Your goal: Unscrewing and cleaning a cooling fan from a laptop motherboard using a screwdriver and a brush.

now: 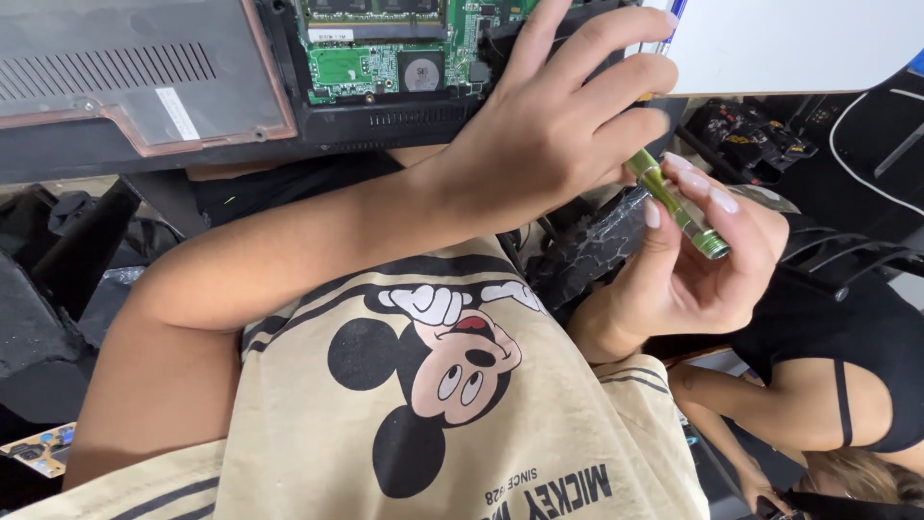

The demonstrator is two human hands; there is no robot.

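Green screwdriver handle (679, 205) pinched between right-hand fingers (695, 183).

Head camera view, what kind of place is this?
Probably an electronics repair bench: an opened laptop with its green circuit board exposed, and the right hand holding a green screwdriver handle.

— What does the person wear?
— A beige tee with dark stripes and a cartoon mouse print at 6 o'clock; bare forearms.
— The nails?
— Long, pale polish, right hand (703, 260), 3 o'clock.
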